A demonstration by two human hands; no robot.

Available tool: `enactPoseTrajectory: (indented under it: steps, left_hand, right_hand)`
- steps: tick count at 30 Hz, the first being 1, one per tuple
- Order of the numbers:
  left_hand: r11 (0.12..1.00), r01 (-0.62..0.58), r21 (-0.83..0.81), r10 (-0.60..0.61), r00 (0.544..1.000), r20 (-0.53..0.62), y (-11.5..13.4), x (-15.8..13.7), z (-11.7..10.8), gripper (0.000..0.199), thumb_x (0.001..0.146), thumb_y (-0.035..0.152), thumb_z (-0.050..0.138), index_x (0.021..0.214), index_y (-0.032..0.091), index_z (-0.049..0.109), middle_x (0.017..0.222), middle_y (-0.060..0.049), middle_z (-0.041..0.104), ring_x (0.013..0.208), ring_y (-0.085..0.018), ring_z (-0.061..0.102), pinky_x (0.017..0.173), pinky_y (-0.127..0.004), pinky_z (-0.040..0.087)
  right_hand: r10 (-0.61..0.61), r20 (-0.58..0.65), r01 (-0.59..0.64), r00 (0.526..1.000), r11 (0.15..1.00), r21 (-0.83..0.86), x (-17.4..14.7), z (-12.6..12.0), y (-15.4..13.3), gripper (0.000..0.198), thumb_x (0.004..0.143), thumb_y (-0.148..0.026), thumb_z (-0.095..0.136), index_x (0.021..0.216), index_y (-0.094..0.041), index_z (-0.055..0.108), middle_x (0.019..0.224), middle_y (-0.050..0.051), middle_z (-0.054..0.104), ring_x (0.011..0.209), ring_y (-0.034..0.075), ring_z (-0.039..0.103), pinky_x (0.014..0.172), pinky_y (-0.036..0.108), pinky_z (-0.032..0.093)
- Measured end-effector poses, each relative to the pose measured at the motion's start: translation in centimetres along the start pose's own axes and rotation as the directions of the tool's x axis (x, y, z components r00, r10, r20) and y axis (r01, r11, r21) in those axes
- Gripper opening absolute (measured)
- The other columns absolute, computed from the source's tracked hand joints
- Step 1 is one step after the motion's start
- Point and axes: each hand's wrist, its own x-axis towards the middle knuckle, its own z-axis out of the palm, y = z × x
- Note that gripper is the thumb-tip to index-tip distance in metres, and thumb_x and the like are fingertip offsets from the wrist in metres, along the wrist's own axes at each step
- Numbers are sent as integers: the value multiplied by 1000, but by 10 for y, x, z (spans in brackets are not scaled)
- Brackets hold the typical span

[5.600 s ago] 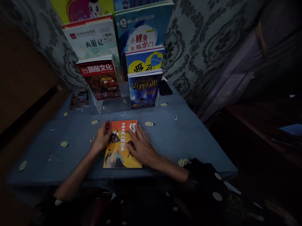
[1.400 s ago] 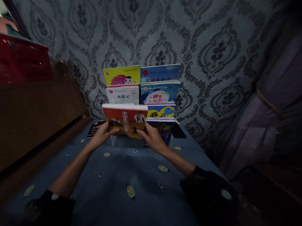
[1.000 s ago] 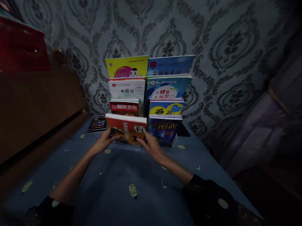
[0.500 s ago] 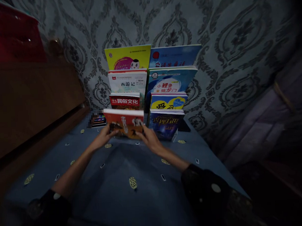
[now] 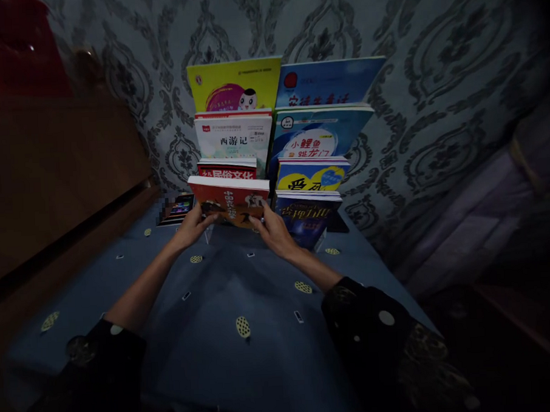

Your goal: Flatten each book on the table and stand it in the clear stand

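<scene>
An orange-red book (image 5: 232, 203) is held at its two lower sides, with my left hand (image 5: 192, 228) closed on its left edge and my right hand (image 5: 275, 231) closed on its right edge. It tilts at the front of the left column of books, overlapping the red-titled book (image 5: 228, 171) behind it. Farther back in that column stand a white book (image 5: 233, 135) and a yellow-green book (image 5: 233, 80). Beside my right hand is a dark blue book (image 5: 305, 220), fronting the right column. The fingers behind the orange-red book are hidden.
Behind the dark blue book rise a blue-and-yellow book (image 5: 312, 175), a teal book (image 5: 321, 131) and a blue book (image 5: 328, 79). A small dark stack (image 5: 179, 209) lies left on the blue patterned cloth (image 5: 216, 330). A wooden cabinet (image 5: 59, 179) borders the left; patterned wallpaper stands behind.
Both hands have raised the orange-red book slightly against the rack, and it now covers more of the red-titled book. The view has shifted a little, with the rack appearing higher and larger.
</scene>
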Motion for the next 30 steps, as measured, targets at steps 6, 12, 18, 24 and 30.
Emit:
enactPoseTrajectory:
  steps: [6,12,18,24,30]
  left_hand:
    - [997,19,72,-21,999,33,-19,0,4,54,90,46,59,133,15,51,131,-13,63,122,-30,59,104,-44,47]
    - [980,71,186,-74,997,9,-26,-9,11,47,90,44,56,129,18,51,124,-11,67,112,-28,63,92,-39,53]
    - [921,60,385,24,978,-208,-19,-11,18,33,92,39,57,118,19,55,108,-9,66,99,-25,63,89,-37,50]
    - [910,106,401,54,928,-368,-20,0,24,35,96,35,52,127,18,51,104,-8,64,97,-24,63,89,-38,50]
    - [887,100,451,100,912,-398,-18,7,30,27,101,34,43,118,20,59,101,-8,59,97,-24,60,86,-37,51]
  right_hand:
    - [73,44,-70,996,996,-56,1,12,19,35,98,-36,46,126,-17,51,111,12,70,101,26,67,87,40,54]
    - [142,93,-132,986,985,-110,-4,24,33,29,97,-27,48,124,-18,50,113,11,70,106,24,66,93,40,55]
    - [199,-37,-203,979,954,-223,-11,34,33,23,96,-24,46,114,-16,57,110,15,63,105,28,62,94,47,54]
    - [172,-227,-227,959,943,-245,-12,46,27,46,98,-22,36,142,-15,44,126,19,56,111,29,60,94,46,55]
    - [183,-334,-286,924,913,-291,-8,61,31,47,98,-28,38,140,-16,54,120,18,61,108,31,62,93,48,54]
